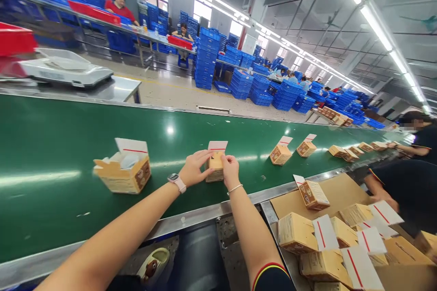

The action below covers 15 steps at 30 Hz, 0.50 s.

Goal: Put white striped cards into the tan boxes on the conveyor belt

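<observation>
Hands meet on a small tan carton (pixel 215 166) standing upright on the green conveyor belt (pixel 61 163), near its close edge. The left hand (pixel 194 168), a pale watch at its wrist, presses fingers against the carton's left side; the right hand (pixel 230 169), a thin bracelet at its wrist, grips the right side with the thumb on top. Both hands grasp the carton between them. Its white lid flap (pixel 217 146), marked with a red stripe, stands open above the box.

Left of the hands sits a wider open carton (pixel 123 175) on the belt, flap raised and pale contents showing inside. To the right, further open cartons (pixel 280 154) stand spaced along the belt in a row toward a co-worker (pixel 418 138) in dark clothes whose arm reaches onto the belt at the far end.

Below the belt's metal rim (pixel 191 220), at lower right, a cardboard tray (pixel 341 191) holds a heap of the same tan cartons (pixel 296 233) with their red-striped flaps sticking out, lying at all angles. Another person's hand (pixel 384 200) rests at the tray's far side.

Beyond the belt, at upper left, a weighing scale (pixel 64 70) sits on a steel table (pixel 119 91). Stacks of blue crates (pixel 206 59) fill the floor behind, and two people sit at a far bench beside red bins (pixel 92 12).
</observation>
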Available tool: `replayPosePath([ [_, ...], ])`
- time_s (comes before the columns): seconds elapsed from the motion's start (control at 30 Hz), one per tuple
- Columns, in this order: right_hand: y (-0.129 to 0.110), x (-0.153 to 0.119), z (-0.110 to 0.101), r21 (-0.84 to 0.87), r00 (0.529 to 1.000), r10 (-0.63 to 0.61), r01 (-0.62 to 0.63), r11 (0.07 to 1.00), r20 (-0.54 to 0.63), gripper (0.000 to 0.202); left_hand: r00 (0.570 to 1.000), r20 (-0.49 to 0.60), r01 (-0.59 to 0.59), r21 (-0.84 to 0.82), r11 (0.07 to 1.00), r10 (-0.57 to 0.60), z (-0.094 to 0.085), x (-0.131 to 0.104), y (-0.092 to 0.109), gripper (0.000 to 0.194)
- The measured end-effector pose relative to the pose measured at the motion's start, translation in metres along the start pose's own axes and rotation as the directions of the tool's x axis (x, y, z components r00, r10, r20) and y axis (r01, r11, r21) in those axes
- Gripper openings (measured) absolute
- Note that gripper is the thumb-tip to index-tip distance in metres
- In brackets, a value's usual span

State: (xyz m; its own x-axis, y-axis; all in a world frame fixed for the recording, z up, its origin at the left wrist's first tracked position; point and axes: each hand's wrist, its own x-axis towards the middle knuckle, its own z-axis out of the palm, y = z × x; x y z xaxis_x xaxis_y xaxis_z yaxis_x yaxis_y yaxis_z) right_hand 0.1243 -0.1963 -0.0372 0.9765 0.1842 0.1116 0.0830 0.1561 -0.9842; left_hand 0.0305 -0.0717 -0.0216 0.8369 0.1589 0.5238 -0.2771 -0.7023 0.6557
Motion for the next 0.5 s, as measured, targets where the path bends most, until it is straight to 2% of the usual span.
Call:
replayPosePath([
  [0.07,-0.005,0.009,-0.008,-0.004,0.999,0.027,-0.026,1.000,0.021,0.043,0.999,-0.032,0.038,-0.076,0.996,-0.040,0.011,0.005,0.006,0.046],
  [0.13,-0.010,0.019,-0.016,-0.013,0.997,0.054,-0.054,0.998,0.058,0.043,0.975,-0.136,0.143,-0.218,0.965,-0.175,0.025,0.011,0.011,0.050],
  [0.2,-0.016,0.027,-0.022,-0.027,0.991,0.083,-0.081,0.996,0.101,0.041,0.898,-0.209,0.273,-0.427,0.862,-0.388,0.037,0.019,0.015,0.051],
  [0.27,-0.022,0.032,-0.027,-0.041,0.986,0.103,-0.099,0.994,0.128,0.040,0.834,-0.126,0.359,-0.617,0.700,-0.538,0.045,0.026,0.019,0.046],
  [0.33,-0.026,0.032,-0.033,-0.043,0.986,0.103,-0.098,0.994,0.132,0.041,0.832,-0.005,0.392,-0.702,0.595,-0.555,0.049,0.029,0.023,0.042],
  [0.37,-0.028,0.031,-0.036,-0.040,0.987,0.098,-0.093,0.995,0.129,0.043,0.846,0.024,0.389,-0.711,0.586,-0.532,0.049,0.029,0.024,0.043],
  [0.5,-0.030,0.023,-0.047,0.003,0.980,0.014,-0.015,1.000,0.199,0.048,0.887,-0.001,0.332,-0.694,0.639,-0.462,0.049,0.027,0.028,0.052],
])
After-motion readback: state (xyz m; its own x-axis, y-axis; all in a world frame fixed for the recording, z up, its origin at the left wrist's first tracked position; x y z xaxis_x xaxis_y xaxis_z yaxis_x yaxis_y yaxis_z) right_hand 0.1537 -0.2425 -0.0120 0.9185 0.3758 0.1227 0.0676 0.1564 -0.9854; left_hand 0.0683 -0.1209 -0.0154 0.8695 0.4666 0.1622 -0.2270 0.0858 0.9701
